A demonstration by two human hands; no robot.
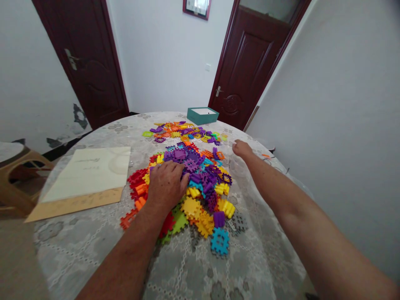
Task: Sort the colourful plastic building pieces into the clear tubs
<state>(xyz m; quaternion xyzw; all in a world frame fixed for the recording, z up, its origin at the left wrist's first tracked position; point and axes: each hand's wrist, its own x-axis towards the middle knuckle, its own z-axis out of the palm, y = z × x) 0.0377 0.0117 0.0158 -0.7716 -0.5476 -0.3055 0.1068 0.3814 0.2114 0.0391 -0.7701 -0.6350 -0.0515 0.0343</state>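
Note:
A heap of coloured plastic interlocking tiles (200,175) in purple, yellow, red, orange and blue covers the middle of a round table (93,250). My left hand (167,183) lies palm down on the heap, its fingers curled over purple and yellow pieces. My right hand (241,148) reaches out to the right of the heap near the table's far edge, closed into a loose fist; what it holds, if anything, is hidden. A second, smaller scatter of tiles (184,132) lies farther back.
A teal box (202,115) stands at the table's far edge. A white sheet on a brown envelope (84,177) lies at the left. A wooden stool (15,179) stands left of the table. Two dark doors (246,62) and walls close in behind.

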